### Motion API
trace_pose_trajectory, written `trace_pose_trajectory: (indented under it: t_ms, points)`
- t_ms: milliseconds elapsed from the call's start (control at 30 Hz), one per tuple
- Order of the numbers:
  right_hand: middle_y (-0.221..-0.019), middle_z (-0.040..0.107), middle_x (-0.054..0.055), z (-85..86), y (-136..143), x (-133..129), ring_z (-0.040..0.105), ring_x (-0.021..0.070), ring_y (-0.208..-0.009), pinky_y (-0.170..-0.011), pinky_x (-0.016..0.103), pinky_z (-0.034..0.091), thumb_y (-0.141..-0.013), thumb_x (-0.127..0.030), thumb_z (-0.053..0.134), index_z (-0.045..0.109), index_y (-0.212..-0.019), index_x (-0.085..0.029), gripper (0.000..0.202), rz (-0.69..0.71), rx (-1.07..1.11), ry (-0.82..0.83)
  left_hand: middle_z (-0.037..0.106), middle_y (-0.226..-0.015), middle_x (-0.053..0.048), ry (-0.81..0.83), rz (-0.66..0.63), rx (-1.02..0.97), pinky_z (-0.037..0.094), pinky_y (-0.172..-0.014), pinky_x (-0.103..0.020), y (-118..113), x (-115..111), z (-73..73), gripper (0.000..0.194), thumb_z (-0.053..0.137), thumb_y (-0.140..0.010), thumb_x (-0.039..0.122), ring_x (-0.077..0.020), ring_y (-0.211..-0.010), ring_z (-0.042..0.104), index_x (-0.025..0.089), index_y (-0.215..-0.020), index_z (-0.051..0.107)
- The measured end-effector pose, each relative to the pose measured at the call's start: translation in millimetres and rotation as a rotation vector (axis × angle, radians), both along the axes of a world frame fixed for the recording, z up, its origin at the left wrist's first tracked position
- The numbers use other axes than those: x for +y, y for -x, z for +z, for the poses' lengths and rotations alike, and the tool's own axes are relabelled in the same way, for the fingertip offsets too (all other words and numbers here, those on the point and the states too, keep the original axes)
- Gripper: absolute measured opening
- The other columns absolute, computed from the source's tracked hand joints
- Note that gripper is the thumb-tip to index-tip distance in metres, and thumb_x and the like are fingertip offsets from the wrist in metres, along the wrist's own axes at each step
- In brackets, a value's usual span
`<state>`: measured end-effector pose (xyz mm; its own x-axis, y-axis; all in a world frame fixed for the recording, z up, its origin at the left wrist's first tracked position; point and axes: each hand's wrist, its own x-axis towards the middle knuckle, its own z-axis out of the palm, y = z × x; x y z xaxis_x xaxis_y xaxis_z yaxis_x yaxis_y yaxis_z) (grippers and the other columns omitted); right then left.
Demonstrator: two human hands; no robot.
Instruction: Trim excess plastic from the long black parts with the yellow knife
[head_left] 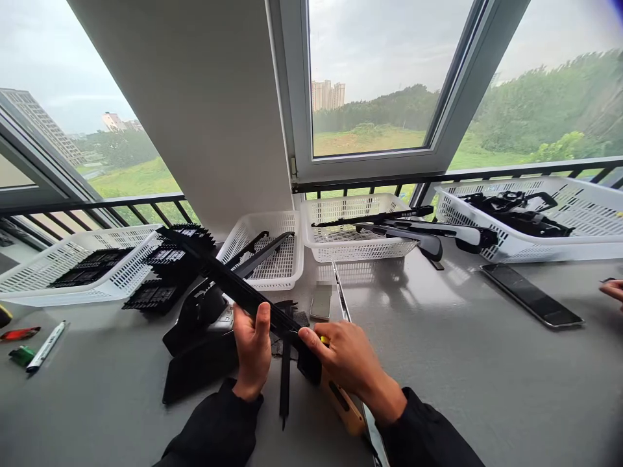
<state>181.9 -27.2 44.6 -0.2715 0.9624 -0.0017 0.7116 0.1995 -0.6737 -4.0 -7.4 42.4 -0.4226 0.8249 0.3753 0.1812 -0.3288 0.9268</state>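
Observation:
A long black plastic strip (243, 292) runs slantwise between my hands, its far end up by the left baskets. My left hand (254, 350) is closed around its middle, thumb up. My right hand (348, 360) is closed at its near end, thumb pressed on it. A yellow bit peeks out by that thumb, and a tan handle-like piece (344, 407) with a dark slot shows below the hand; whether the hand grips it cannot be told. A narrow black piece (285, 389) points down below the strip. Black molded parts (195, 318) lie left of my left hand.
White baskets (360, 251) with black parts line the window side. Stacked black grids (156, 295) stand at left. A small pale box (320, 303), silver strip (341, 292), phone (533, 295) and marker (46, 347) lie on the table. Another person's hand (614, 290) shows at right.

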Motion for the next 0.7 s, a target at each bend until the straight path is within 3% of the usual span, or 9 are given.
trace_pose_trajectory:
  t_ms: [267,433,700]
  points:
    - [-0.068,0.064,0.003,-3.8,4.8,-1.1,0.049,0.0154,-0.066,-0.066,0.033,0.017,-0.113,-0.067,0.038,0.051,-0.065,-0.019,0.069,-0.042,-0.096,-0.012,0.067,-0.099,-0.003,-0.007,0.004,0.003,0.049,-0.104,-0.042,1.4,1.9,-0.1,0.053,0.071,-0.094,0.069,-0.0266,-0.098,0.066,0.021,-0.113,0.062]
    - [-0.062,0.057,0.002,-3.4,1.4,0.6,0.046,0.0146,-0.061,-0.064,0.032,0.019,-0.113,-0.070,0.029,0.045,-0.065,-0.019,0.072,-0.099,-0.048,-0.008,0.069,-0.100,-0.004,-0.003,-0.010,0.000,0.050,-0.104,-0.042,-0.9,-2.2,4.3,0.052,0.070,-0.096,0.068,-0.0272,-0.100,0.067,0.020,-0.115,0.064]
    - [-0.062,0.056,0.001,-2.4,2.1,-4.2,0.045,0.0141,-0.061,-0.065,0.032,0.019,-0.111,-0.072,0.032,0.050,-0.064,-0.019,0.073,0.027,0.007,-0.048,0.069,-0.103,-0.004,0.006,-0.021,-0.018,0.050,-0.102,-0.040,-2.1,-1.9,4.6,0.057,0.070,-0.096,0.070,-0.0268,-0.100,0.066,0.020,-0.123,0.066]
